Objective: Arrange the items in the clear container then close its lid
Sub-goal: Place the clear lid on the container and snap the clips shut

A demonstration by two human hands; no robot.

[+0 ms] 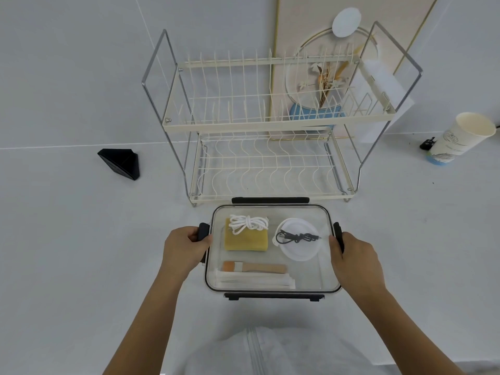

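The clear container (pixel 308 277) sits on the table in front of me with its clear lid lying on top. Inside lie a yellow sponge (pixel 246 240) with a coiled white rope (pixel 249 223) on it, a white round dish (pixel 297 246) holding a black cable (pixel 297 236), a wooden brush (pixel 254 267) and white wrapped sticks (pixel 254 280). My left hand (pixel 184 247) grips the black left side latch (pixel 203 231). On the opposite side my right hand (pixel 351 255) presses the black right side latch (pixel 337 234). The front latch (pixel 273 295) and back latch (pixel 270 200) stick outward.
A cream two-tier dish rack (pixel 265 125) stands just behind the container. A black triangular stand (pixel 120 163) is at the left, a paper cup (pixel 460 139) at the far right. A framed picture leans on the wall behind the rack.
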